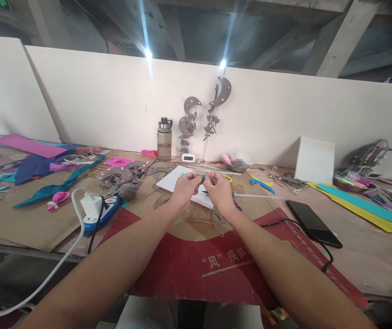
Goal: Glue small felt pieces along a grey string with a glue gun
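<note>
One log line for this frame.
left fingers: on grey piece | right fingers: on same piece | under hands: white sheet | far side: bottle | right side: phone

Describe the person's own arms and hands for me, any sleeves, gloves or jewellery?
The left forearm and right forearm are bare as far as they show, with no sleeve, watch or bracelet in view. The left hand and right hand are ungloved. Rings can't be ruled out at this size.

dark piece (203, 178) partly hidden by fingers (214, 177), forearms (127, 249) cut off
</note>
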`<action>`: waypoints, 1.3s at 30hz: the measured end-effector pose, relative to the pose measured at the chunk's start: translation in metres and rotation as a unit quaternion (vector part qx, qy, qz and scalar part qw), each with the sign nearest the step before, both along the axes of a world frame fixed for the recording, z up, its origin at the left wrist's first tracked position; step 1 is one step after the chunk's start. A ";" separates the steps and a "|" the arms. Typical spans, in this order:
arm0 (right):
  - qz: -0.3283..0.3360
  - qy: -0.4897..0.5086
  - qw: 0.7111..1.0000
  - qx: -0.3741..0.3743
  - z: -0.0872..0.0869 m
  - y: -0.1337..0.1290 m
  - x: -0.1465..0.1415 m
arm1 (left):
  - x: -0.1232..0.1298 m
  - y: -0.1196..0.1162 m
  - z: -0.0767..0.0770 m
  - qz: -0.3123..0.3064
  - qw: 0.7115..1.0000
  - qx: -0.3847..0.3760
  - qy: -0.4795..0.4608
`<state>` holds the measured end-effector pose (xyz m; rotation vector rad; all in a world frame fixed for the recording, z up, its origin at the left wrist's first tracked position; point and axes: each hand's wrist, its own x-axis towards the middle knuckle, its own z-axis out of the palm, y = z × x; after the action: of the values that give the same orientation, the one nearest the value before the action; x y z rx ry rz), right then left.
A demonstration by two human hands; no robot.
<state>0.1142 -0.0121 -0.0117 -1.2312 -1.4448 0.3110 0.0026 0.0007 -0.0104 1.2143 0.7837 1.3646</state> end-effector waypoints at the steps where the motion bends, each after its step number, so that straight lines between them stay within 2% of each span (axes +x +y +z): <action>1: 0.000 -0.004 1.000 0.003 0.000 0.000 0.000 | 0.000 0.000 0.000 -0.003 1.000 -0.001 -0.004; 10: -0.005 -0.026 1.000 0.008 -0.005 0.002 0.002 | 0.001 -0.003 0.001 0.003 1.000 -0.020 0.002; 39: -0.017 -0.032 0.999 -0.001 -0.007 0.004 0.001 | 0.001 0.001 -0.004 0.012 0.999 -0.005 0.033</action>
<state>0.1156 -0.0080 -0.0185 -1.2766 -1.4769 0.2505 0.0038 0.0015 -0.0145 1.2504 0.8519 1.3437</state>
